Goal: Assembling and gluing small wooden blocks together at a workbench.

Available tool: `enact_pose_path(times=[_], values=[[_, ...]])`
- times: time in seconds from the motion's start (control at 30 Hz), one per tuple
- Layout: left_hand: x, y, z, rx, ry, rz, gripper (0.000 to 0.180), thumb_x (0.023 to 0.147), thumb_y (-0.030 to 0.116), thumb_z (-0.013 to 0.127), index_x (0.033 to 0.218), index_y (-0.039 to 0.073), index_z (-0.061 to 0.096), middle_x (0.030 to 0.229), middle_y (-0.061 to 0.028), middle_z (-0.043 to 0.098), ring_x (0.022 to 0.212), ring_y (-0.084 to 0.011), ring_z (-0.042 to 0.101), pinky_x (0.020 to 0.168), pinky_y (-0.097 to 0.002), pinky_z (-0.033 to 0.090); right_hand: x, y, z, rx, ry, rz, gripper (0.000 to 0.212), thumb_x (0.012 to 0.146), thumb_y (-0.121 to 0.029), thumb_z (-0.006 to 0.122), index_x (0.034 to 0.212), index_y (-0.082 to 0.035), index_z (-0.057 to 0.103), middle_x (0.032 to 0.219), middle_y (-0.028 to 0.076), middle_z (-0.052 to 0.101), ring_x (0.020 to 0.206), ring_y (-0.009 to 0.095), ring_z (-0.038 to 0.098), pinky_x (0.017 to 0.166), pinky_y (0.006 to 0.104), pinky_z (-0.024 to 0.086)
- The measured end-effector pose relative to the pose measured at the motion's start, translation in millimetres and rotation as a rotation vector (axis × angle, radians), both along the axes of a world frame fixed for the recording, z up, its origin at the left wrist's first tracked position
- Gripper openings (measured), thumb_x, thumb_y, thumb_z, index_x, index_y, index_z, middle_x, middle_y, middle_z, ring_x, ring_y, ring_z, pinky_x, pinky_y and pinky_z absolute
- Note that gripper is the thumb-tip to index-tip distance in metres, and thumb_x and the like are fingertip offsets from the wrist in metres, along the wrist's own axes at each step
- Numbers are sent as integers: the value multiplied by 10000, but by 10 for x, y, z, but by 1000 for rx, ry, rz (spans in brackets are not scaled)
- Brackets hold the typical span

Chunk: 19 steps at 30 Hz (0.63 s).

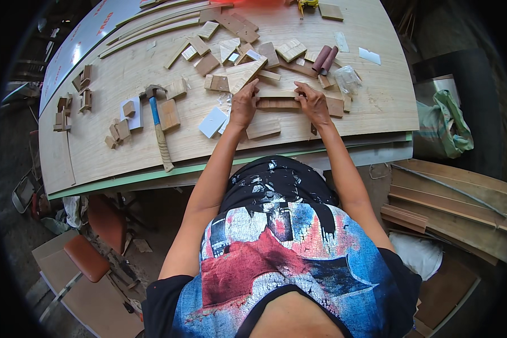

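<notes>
Near the front edge of the wooden worktop, my left hand (244, 106) and my right hand (314, 103) grip the two ends of a short wooden strip (279, 103). It lies crosswise between them, its brown long side facing me. The fingers of both hands are bent and closed at its ends. Just below it sits a pale wood block (263, 129). To the right of my right hand is a brown block (335, 107). A white square piece (213, 122) lies left of my left wrist. Beyond my hands, a larger pale wood block (246, 75) rests among several offcuts.
A claw hammer (157, 121) with a blue and tan handle lies to the left. Two rolls of brown sandpaper (324, 59) and a clear plastic bag (348, 79) are at the right. Long wood strips (158, 32) lie at the back; small joined wood pieces (85, 100) stand far left.
</notes>
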<state>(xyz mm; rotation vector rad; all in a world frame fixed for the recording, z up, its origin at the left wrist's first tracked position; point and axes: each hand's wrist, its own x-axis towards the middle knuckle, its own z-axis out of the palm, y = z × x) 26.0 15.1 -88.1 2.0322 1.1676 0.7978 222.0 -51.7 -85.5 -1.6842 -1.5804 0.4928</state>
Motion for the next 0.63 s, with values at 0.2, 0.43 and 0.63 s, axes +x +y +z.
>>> enact_pose_path(times=[0.2, 0.43, 0.63], values=[[-18, 15, -35, 10, -31, 5, 416, 627, -81, 579, 1022, 31, 511, 812, -123, 586, 735, -257, 575, 653, -315, 465, -8, 13, 15, -19, -13, 7, 370, 699, 21, 536, 1059, -64, 524, 809, 125, 617, 723, 217, 615, 631, 286, 489], [-26, 33, -66, -2, -38, 22, 292, 630, -97, 568, 896, 12, 519, 798, -132, 595, 728, -247, 593, 636, -305, 478, -5, 23, -27, -28, -32, 4, 366, 694, 11, 549, 1050, -74, 539, 795, 110, 619, 702, 201, 617, 618, 280, 486], [-41, 29, -37, 1, -21, 25, 311, 659, -112, 540, 943, 16, 530, 836, -133, 604, 760, -227, 605, 643, -283, 493, -12, 23, -18, -31, -96, 11, 378, 695, -3, 566, 1063, -81, 536, 806, 104, 619, 729, 193, 613, 633, 269, 482]])
